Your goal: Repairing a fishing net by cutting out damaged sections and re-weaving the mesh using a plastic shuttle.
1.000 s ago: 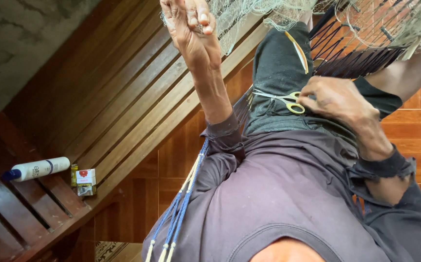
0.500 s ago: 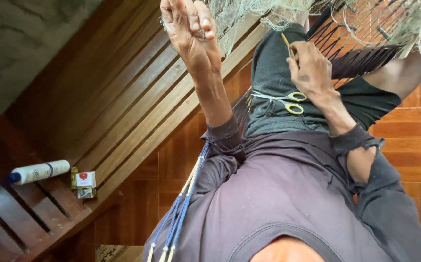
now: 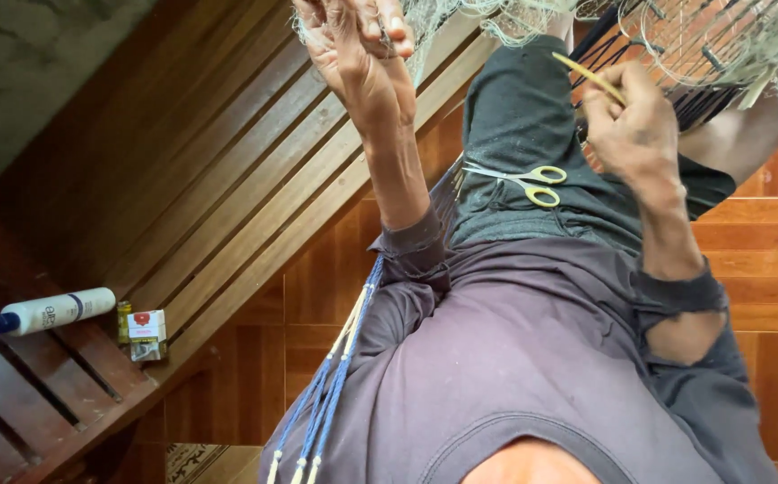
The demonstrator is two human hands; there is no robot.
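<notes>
The left hand (image 3: 353,45) is raised, its fingers pinching the pale net (image 3: 496,18). The right hand (image 3: 635,130) has its fingers closed on a thin yellow needle (image 3: 589,77). Yellow-handled scissors (image 3: 519,182) lie on the lap.

Looks like a home porch or sitting area used for net mending, not a workshop: a slatted wooden bench (image 3: 227,206) runs beside a floor of glossy red-brown tiles (image 3: 765,260), w/ a rough concrete wall (image 3: 30,81) behind. Household bits sit on the bench, i.e. a white bottle (image 3: 52,311) w/ a blue cap, a small glass jar (image 3: 124,321) and a small carton (image 3: 147,334). Pale fishing net (image 3: 676,36) hangs overhead, yellow-handled scissors (image 3: 523,182) lie on the person's lap, and blue cords (image 3: 330,394) trail down by the bench.
</notes>
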